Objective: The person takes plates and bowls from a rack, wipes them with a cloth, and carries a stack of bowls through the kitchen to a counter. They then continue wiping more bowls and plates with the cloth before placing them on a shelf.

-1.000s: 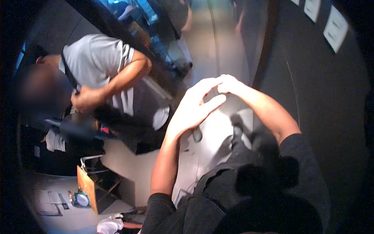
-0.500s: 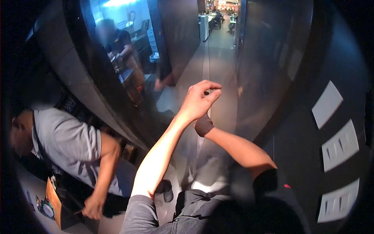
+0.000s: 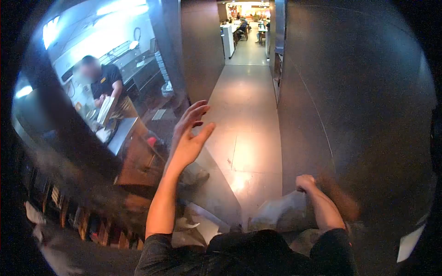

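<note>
My left hand (image 3: pixel 191 133) is raised in the middle of the head view, palm partly turned inward. Its fingers are spread from the thumb, with nothing between them. The doorway side of the passage, with a lit kitchen beyond, lies behind it. Low on the right, my right hand (image 3: pixel 307 182) is curled into a fist beside the dark wall (image 3: pixel 359 129). No object shows sticking out of that fist. A blurred grey shape (image 3: pixel 278 209) overlaps the space below it.
A tiled passage floor (image 3: pixel 244 106) runs ahead to a bright room with tables and seated people. On the left, a person (image 3: pixel 108 80) in dark clothes stands behind a counter (image 3: pixel 123 135), holding pale flat items. Blurred shelves (image 3: pixel 92 225) line the lower left.
My hands have moved apart: the left went left and its fingers opened, the right swung to the lower right. The nearby person in grey and most wall sheets have left the view; the kitchen shows wider.
</note>
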The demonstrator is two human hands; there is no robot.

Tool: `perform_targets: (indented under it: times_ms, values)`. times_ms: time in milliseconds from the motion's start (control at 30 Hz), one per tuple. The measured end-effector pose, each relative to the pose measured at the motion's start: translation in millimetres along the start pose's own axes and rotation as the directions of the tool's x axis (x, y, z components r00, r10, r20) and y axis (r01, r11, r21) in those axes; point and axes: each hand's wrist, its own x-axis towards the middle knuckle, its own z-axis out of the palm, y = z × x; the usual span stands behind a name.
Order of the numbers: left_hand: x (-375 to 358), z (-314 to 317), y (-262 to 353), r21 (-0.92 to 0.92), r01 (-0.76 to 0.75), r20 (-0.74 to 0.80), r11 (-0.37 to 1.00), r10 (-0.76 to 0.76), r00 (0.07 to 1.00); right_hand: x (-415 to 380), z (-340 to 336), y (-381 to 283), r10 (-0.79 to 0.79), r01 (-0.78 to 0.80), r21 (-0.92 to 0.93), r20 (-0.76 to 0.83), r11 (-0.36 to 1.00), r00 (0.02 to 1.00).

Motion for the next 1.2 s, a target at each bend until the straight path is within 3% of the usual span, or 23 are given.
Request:
perform_targets:
  times_ms: [67,167,200,300,467,567,633,667,700,733,767,833,900,1000,1033,1200]
  values:
    - [22,-9,-12,-0.075,0.035,-0.001,0.997,-0.035,0.999,-3,-10,15,0.089,-0.090,0.039,0.029,0.995,0.996]
    - [64,-21,-37,-0.039,0.025,-0.039,0.999,-0.026,0.999,4,-58,25,0.143,-0.168,0.135,0.173,0.977,0.974]
    - [74,-25,-53,-0.121,0.028,-0.071,0.992,-0.037,0.997,18,-57,27,0.162,-0.176,0.132,0.110,0.975,0.981]
    - [106,-32,-68,-0.078,-0.040,-0.168,0.996,0.027,0.985,57,-45,49,0.233,-0.230,0.131,-0.003,0.964,0.973]
    - [138,-30,-119,0.141,-0.181,-0.439,0.973,0.225,0.870,119,-45,76,0.370,-0.380,0.260,0.087,0.888,0.925]
    - [151,-30,-149,0.389,-0.223,-0.473,0.894,0.402,0.784,147,-30,74,0.431,-0.434,0.358,0.092,0.827,0.898]
    - [166,-30,-173,0.569,-0.133,-0.466,0.812,0.451,0.761,199,13,75,0.410,-0.458,0.457,0.206,0.763,0.888]
    - [174,-29,-186,0.653,-0.052,-0.463,0.755,0.453,0.762,231,64,71,0.373,-0.424,0.432,0.203,0.796,0.905]
    - [181,-25,-200,0.729,0.038,-0.469,0.683,0.459,0.754,259,62,69,0.333,-0.381,0.404,0.185,0.831,0.924]
    - [191,-23,-217,0.660,0.018,-0.523,0.751,0.442,0.729,290,61,63,0.248,-0.311,0.427,0.197,0.849,0.949]
    - [201,-18,-234,0.568,0.117,-0.645,0.814,0.353,0.678,316,50,42,0.155,-0.238,0.456,0.213,0.857,0.965]
    - [213,-12,-254,0.443,0.321,-0.747,0.837,0.146,0.649,400,45,7,-0.058,-0.048,0.690,0.130,0.723,0.990]
    - [213,-8,-272,0.348,0.393,-0.760,0.851,0.010,0.650,462,-11,-37,-0.139,0.049,0.810,0.040,0.585,0.989]
    - [214,-9,-311,0.284,0.443,-0.733,0.851,-0.106,0.672,543,-111,-110,-0.185,0.201,0.825,-0.120,0.528,0.975]
    - [213,-12,-324,0.281,0.448,-0.715,0.849,-0.126,0.688,564,-138,-131,-0.226,0.244,0.795,-0.137,0.556,0.964]
    - [221,-53,-418,0.111,0.569,-0.814,0.815,-0.254,0.522,650,-248,-225,-0.398,0.381,0.622,-0.119,0.684,0.909]
